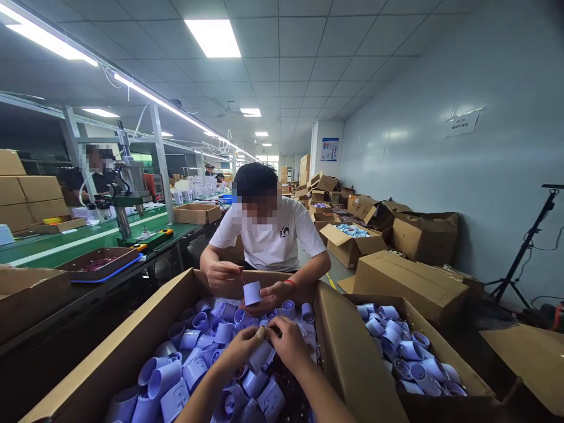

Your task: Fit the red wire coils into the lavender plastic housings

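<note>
Where the head view looks down, a large open cardboard box [132,346] is seen filled with pale lilac plastic cups [185,376], heaped in disorder. Above this heap the left hand [240,348] and the right hand [288,343] are brought together, fingertips meeting over a small tan piece [261,332]; both are pinched closed on it, though what exactly each finger grips cannot be told. One lilac cup [259,356] is seen just beneath the hands, touching them.

Across the box a co-worker in a white T-shirt [271,238] is seated, and a lilac cup [252,292] is held between that person's hands [247,285]. To the right, a second open box [440,346] of the same cups is set beside the first, their walls touching.

On the left a green assembly bench [66,244] is run along the room, with a press machine [127,194] and a shallow tray [99,264] on it, and cartons [30,197] are stacked at its near end. Another person is seated behind the machine. Along the pale wall [462,147] on the right, more open cartons [352,244] are spread over the floor, and a black tripod stand [526,247] is placed near the corner. The ceiling is lit by panel lights [214,36] and a long tube strip.
</note>
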The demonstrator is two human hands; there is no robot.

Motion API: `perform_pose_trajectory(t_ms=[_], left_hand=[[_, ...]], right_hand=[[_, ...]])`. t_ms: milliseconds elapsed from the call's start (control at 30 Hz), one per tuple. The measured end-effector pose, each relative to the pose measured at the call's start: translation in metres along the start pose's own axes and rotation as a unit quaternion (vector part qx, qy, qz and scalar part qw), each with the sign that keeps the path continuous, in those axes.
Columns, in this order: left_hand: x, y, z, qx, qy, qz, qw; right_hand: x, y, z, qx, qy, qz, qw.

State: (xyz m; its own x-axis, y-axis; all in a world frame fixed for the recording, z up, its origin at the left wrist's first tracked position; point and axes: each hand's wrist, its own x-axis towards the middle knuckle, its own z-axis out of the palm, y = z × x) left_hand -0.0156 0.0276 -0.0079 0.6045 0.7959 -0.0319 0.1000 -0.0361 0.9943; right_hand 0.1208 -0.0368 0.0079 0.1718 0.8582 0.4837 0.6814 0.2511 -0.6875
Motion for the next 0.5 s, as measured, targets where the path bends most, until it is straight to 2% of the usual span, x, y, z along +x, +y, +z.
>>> perform_pose_trajectory(t_ms=[167, 267, 500], left_hand=[[-0.012, 0.017, 0.006, -0.077, 0.012, -0.015, 0.997], [-0.015, 0.022, 0.007, -0.068, 0.008, -0.004, 0.998], [0.000, -0.001, -0.001, 0.011, -0.001, -0.003, 1.000]], right_hand=[[-0.001, -0.002, 0.004, -0.003, 0.029, -0.012, 0.999], [-0.001, 0.000, 0.004, 0.000, 0.058, -0.003, 0.998], [0.001, 0.004, 0.003, 0.010, 0.108, 0.012, 0.994]])
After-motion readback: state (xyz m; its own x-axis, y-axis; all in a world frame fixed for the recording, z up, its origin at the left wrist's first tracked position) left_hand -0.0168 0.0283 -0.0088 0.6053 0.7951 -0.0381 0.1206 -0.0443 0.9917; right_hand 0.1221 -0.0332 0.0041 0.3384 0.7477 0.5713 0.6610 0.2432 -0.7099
